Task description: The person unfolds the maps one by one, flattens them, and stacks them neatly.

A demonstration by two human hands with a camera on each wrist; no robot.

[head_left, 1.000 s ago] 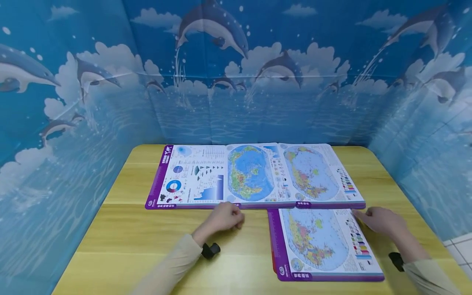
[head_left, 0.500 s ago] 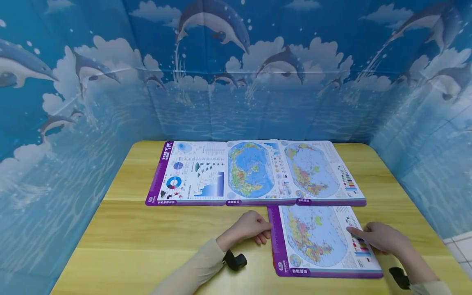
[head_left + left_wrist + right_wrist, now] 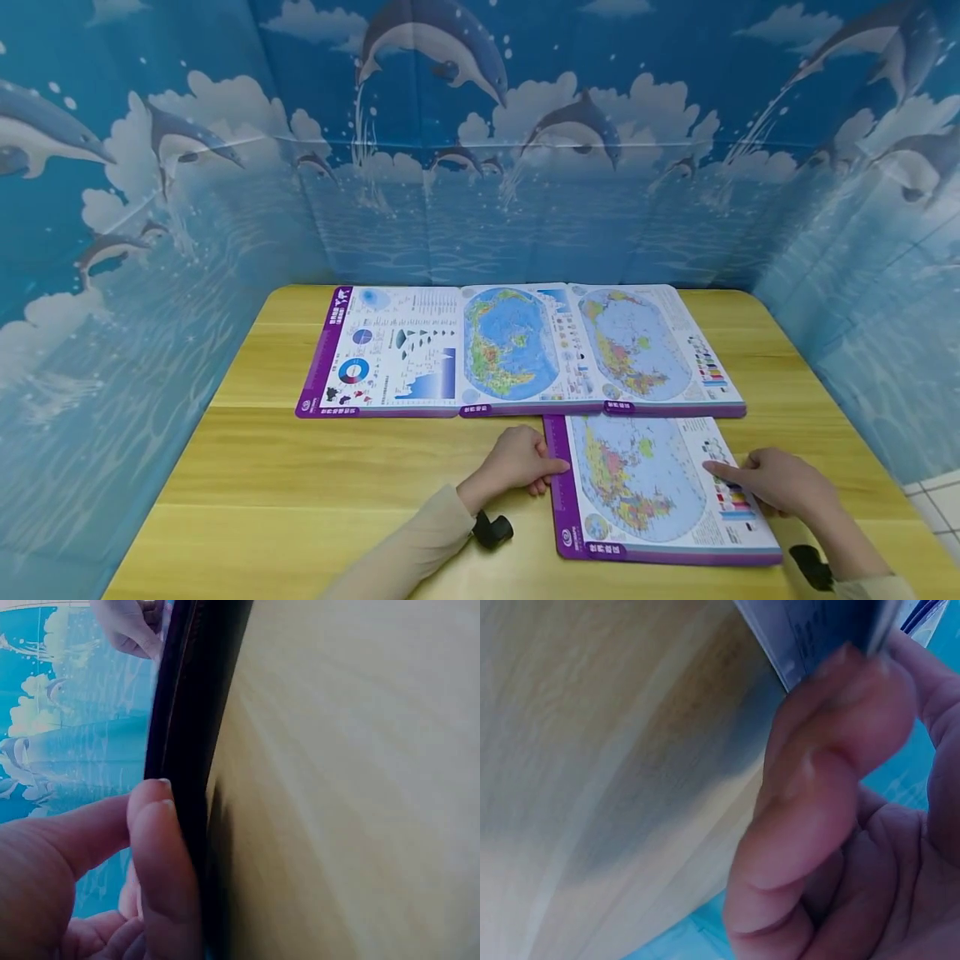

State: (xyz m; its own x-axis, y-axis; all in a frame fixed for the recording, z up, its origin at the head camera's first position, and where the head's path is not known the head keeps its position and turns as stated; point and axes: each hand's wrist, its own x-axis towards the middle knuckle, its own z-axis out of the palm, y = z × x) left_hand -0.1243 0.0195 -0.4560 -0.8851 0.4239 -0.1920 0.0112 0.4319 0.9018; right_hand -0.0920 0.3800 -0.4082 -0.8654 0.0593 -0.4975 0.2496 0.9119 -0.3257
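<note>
At the frame's lower right, the left hand [image 3: 516, 460] and right hand [image 3: 787, 483] pinch the left and right edges of a purple-bordered world-map board [image 3: 649, 496], so the step looks to me like gripping it, and any lift calls for both sides rising evenly

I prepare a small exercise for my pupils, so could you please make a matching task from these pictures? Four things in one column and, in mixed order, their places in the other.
Column one
1. Left grip
2. Right grip
3. Physical world map
4. Chart sheet with ring diagram

Column two
A. In the middle of the back row
B. At the purple border of the near political world map
C. At the left end of the back row
D. At the right edge of the near political world map

Pairs: 1-B, 2-D, 3-A, 4-C
</note>
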